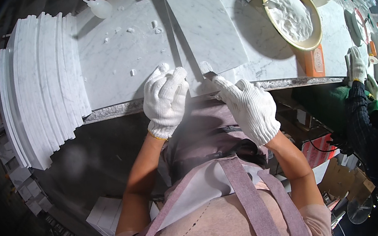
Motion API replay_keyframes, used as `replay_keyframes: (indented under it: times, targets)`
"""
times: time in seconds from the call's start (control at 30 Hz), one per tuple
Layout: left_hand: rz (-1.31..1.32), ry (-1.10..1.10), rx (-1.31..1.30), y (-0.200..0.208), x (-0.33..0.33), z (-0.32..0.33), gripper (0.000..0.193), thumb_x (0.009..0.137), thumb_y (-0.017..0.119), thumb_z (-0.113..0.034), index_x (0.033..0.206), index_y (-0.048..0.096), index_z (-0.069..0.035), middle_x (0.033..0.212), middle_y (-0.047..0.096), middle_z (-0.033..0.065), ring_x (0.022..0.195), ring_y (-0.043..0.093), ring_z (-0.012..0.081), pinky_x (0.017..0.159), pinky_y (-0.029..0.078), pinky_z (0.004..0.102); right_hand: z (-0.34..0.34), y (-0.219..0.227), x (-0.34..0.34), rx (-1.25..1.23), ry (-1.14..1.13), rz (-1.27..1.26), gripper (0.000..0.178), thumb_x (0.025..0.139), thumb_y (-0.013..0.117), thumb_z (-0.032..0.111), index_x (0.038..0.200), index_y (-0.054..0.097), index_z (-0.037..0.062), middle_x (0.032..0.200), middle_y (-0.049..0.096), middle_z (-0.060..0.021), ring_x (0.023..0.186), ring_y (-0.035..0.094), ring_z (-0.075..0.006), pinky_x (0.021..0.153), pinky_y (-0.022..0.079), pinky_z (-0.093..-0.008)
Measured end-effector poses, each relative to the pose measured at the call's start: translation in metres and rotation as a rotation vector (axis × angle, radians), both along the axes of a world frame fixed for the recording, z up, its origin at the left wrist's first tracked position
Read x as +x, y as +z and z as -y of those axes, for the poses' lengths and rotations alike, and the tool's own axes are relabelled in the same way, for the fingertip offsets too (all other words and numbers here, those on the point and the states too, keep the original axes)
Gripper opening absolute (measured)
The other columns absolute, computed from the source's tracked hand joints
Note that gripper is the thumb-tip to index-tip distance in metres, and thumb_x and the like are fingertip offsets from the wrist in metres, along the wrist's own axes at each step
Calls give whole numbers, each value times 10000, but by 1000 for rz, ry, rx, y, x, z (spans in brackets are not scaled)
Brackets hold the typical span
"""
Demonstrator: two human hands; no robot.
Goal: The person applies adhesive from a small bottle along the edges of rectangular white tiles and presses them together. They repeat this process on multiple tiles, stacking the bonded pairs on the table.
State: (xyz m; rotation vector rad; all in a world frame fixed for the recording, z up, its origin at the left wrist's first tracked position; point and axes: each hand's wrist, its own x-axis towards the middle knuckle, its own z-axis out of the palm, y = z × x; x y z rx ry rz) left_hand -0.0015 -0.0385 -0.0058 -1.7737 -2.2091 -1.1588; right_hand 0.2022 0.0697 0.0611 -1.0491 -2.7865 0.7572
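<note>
Both my hands wear white knit gloves. My right hand [249, 108] grips a small putty knife [210, 75], its handle mostly hidden in the glove. White paste [205, 66] sits at the knife's tip, beside the near end of a grey-veined marble panel [209, 27]. That panel lies lengthwise on the bench, pointing away from me. My left hand [164, 101] hovers at the bench's near edge, left of the panel, its fingers loosely bent and apart. Nothing shows in it.
At left stands a stack of white marble slabs [45, 83]. A cream basin [271, 17] of white paste and an orange box [314, 61] are at right. Crumbs of paste [133, 72] dot the marble bench top [115, 86]. A white squeeze bottle [99, 8] lies farther back. Another person's gloved hand [355, 62] rests at far right.
</note>
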Motion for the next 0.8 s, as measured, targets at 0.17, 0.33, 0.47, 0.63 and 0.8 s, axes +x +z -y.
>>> replay_keyframes:
  times: [0.17, 0.33, 0.47, 0.63, 0.8]
  targets:
    - [-13, 8, 41, -3, -1, -3, 237, 871, 772, -155, 1103, 791, -104, 1032, 738, 78, 1097, 691, 333, 989, 545, 448, 3, 6, 5, -31, -64, -123, 384, 944, 732, 170, 1328, 711, 167, 818, 645, -92, 697, 644, -283, 618, 517, -394]
    - [-8, 9, 30, 1, 0, -1, 255, 868, 779, -118, 1121, 787, -85, 1060, 744, 102, 1108, 695, 335, 998, 547, 440, -8, 5, -11, -111, -94, -280, 375, 960, 711, 148, 1334, 710, 171, 839, 657, -94, 725, 660, -273, 637, 525, -388]
    - [129, 50, 51, 8, -1, 2, 230, 920, 747, -59, 1144, 774, -19, 1123, 755, 162, 1131, 706, 330, 1037, 538, 424, -3, -3, -15, -25, -64, -134, 399, 966, 695, 152, 1361, 702, 212, 846, 650, -108, 693, 658, -290, 604, 522, -399]
    - [282, 152, 115, 19, -19, -1, 190, 919, 748, -10, 1106, 776, 2, 1049, 747, 134, 1056, 712, 306, 952, 554, 398, 11, -4, 6, 35, -60, -50, 412, 947, 724, 156, 1356, 703, 202, 823, 648, -126, 663, 657, -307, 578, 514, -414]
    - [356, 282, -67, 33, -49, -5, 365, 977, 719, -78, 1333, 675, -10, 1272, 718, 124, 1189, 666, 228, 1053, 512, 367, 12, -1, 11, -161, -155, -283, 385, 950, 722, 104, 1334, 706, 117, 847, 690, -113, 742, 678, -279, 663, 543, -371]
